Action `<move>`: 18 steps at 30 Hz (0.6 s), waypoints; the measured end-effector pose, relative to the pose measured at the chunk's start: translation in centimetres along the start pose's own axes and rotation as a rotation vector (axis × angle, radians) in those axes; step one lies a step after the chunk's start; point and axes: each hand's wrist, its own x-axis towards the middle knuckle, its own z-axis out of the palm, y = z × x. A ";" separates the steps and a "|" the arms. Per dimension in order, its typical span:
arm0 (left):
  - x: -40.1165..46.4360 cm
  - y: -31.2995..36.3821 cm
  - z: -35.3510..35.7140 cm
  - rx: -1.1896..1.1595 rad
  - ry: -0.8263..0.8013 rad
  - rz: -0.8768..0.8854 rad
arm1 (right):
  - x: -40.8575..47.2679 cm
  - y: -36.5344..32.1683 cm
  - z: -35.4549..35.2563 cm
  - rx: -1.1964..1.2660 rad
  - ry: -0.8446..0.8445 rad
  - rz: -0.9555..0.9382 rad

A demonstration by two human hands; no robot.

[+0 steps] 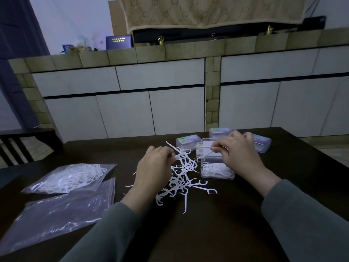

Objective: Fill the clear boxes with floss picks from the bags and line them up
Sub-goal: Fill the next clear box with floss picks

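White floss picks [184, 178] lie in one loose heap on the dark table [217, 233], between both hands. Left hand [154, 168] pinches one pick at the heap's far edge. Right hand [238, 155] pinches a couple of picks above the one open clear box [217, 172], partly filled. Three closed boxes [188, 142] sit behind. Two bags at left: one full bag [69, 178], one near-empty bag [56, 214].
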 end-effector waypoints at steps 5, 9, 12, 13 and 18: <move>1.2 2.6 1.8 -0.069 0.007 -0.032 | -0.7 1.3 -0.9 -0.061 -0.076 0.054; 2.6 5.3 3.2 -0.104 0.019 -0.009 | -1.1 2.3 -0.5 -0.081 -0.163 0.059; 3.6 6.7 4.3 -0.058 -0.050 0.019 | -1.3 2.6 -0.5 -0.142 -0.231 0.027; 3.9 6.9 4.7 -0.032 -0.075 0.034 | -1.3 2.7 -0.6 -0.165 -0.250 0.008; 4.4 6.6 5.8 0.030 -0.138 0.068 | -1.5 2.7 0.0 -0.160 -0.327 -0.063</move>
